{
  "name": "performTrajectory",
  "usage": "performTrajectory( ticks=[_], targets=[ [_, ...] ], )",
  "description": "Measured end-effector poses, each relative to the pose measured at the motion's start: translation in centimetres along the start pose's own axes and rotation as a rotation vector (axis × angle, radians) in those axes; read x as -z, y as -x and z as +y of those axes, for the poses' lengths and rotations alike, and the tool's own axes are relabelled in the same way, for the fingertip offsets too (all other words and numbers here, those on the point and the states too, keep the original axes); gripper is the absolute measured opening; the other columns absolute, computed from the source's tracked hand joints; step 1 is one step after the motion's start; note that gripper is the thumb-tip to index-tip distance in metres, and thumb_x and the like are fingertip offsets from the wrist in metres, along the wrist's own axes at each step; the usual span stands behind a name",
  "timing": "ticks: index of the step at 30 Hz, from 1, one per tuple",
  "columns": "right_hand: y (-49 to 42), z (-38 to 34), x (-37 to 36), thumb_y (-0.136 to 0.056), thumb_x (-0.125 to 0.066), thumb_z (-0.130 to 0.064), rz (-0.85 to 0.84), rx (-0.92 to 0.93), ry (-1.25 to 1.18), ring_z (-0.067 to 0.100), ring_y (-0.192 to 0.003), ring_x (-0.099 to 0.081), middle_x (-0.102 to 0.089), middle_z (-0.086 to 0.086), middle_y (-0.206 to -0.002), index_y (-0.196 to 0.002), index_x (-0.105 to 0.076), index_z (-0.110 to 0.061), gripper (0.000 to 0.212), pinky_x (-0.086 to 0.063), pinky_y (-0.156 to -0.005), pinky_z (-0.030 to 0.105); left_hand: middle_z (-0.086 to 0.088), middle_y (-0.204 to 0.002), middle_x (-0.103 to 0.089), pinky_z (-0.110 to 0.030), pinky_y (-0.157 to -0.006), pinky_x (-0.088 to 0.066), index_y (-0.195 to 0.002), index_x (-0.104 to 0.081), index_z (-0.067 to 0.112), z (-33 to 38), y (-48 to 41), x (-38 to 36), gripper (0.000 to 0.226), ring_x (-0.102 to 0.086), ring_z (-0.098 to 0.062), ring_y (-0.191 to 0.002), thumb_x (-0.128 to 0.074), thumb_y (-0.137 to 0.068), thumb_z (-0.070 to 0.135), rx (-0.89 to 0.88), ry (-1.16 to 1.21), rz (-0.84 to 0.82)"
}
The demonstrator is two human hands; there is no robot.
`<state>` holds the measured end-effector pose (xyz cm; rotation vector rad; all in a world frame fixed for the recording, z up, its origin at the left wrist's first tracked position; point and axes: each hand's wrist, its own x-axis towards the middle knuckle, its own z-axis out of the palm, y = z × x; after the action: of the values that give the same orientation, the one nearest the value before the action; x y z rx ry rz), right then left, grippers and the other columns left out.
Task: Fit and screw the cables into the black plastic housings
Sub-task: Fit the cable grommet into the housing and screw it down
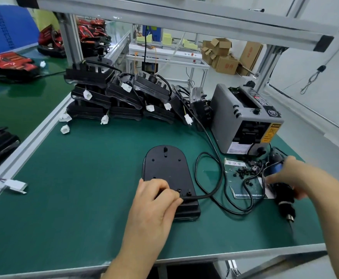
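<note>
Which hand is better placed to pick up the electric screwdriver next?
Right. The right hand is over the electric screwdriver, beside the loose screws, while the left hand holds the cable in place on the black housing.

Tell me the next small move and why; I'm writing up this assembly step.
Probably the right hand picks up the screwdriver: it is reaching right at it, while the left hand holds the cable in place on the housing.

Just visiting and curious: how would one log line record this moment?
left hand pinches cable at housing | right hand by screwdriver, grip unclear
</note>
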<state>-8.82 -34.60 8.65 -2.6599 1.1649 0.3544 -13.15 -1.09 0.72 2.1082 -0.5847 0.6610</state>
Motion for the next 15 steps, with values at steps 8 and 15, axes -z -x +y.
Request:
performTrajectory(
  ticks=[8,15],
  targets=[
    [1.0,2.0,-0.3,-0.081,-0.067,-0.028,-0.052,0.074,-0.409,0.026,-0.047,-0.054,-0.06,0.017,-0.065,-0.084,-0.056,-0.001,0.03,-0.042,-0.047,0.024,0.009,-0.084,-0.048,-0.053,-0.094,-0.042,-0.077,-0.062,0.015,0.1,0.1,-0.1,0.011,-0.046,-0.013,-0.078,-0.061,-0.085,0.022,0.021,0.012,-0.001],
    [5.2,0.2,1.4,-0.088,-0.056,-0.026,-0.084,0.13,-1.563,0.017,-0.047,-0.06,-0.055,0.012,-0.08,-0.105,-0.047,-0.007,0.028,-0.054,-0.045,0.024,0.009,-0.085,-0.048,-0.054,-0.091,-0.043,-0.079,-0.063,0.015,-0.3,0.1,-0.3,0.011,-0.044,-0.009,-0.08,-0.063,-0.086,0.024,0.018,0.01,0.011]
  ],
)
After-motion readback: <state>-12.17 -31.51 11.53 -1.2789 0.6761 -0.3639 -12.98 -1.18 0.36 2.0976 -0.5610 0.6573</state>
